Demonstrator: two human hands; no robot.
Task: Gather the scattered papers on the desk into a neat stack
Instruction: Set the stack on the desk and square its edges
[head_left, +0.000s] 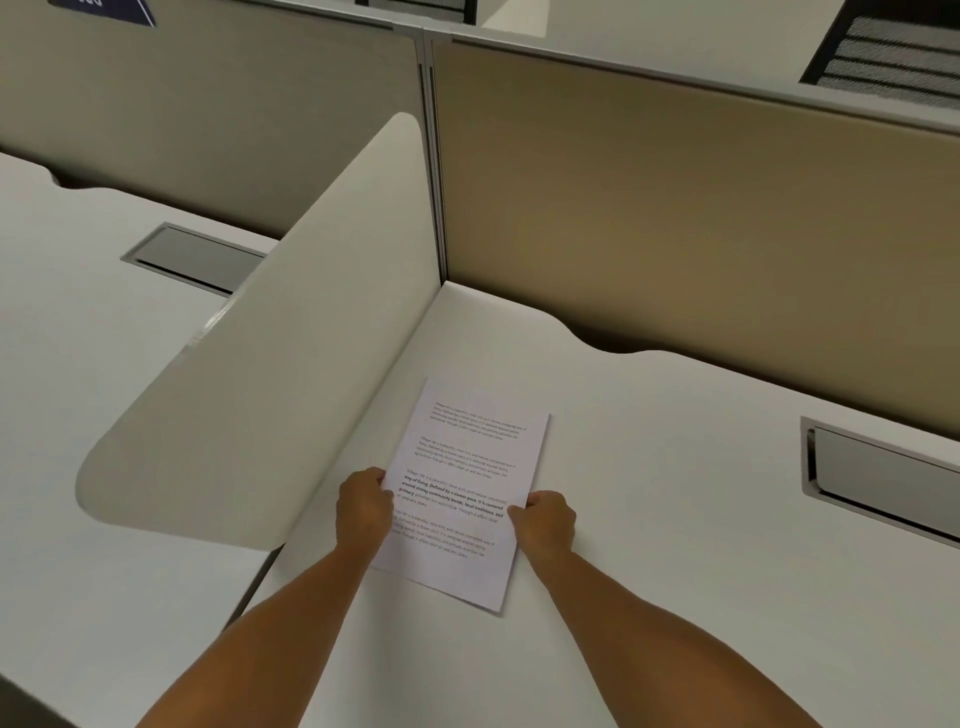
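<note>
papers (465, 488) with printed paragraphs lie on the white surface (675, 545), turned slightly clockwise, just beside the curved white divider (270, 374) on the left. the sheets look squared into one stack; how many there are cannot be told. the left hand (363, 506) grips the stack's left edge, thumb on top of the page. the right hand (545, 522) is closed on the right edge, thumb pressed on the text. both hold the stack at about mid-height. a grey cable hatch (878, 480) sits in the surface well to the right, below a tan partition (675, 208).
</note>
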